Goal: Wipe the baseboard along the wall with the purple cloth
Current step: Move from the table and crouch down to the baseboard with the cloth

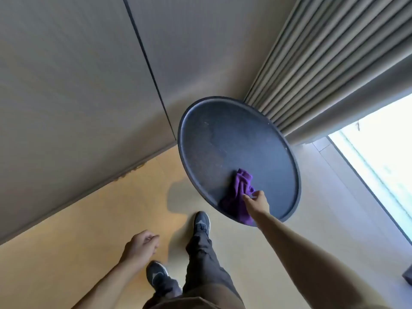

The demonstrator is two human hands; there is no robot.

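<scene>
A crumpled purple cloth [239, 192] lies on the near part of a round dark table [223, 139]. My right hand [257, 201] reaches over the table's near edge and pinches the cloth's right side with thumb and fingers. My left hand [141, 244] hangs low over the floor at the left, fingers loosely curled with nothing in them. The baseboard [89, 191] is a grey strip where the panelled wall meets the tan floor, running from lower left up towards the table; it shows brownish marks near its middle.
Pleated grey curtains [323, 63] hang at the upper right behind the table. A bright window [383, 157] reaches the floor at the right. My legs and dark shoes [201, 221] stand between the wall and the table. A dark object [408, 277] sits at the right edge.
</scene>
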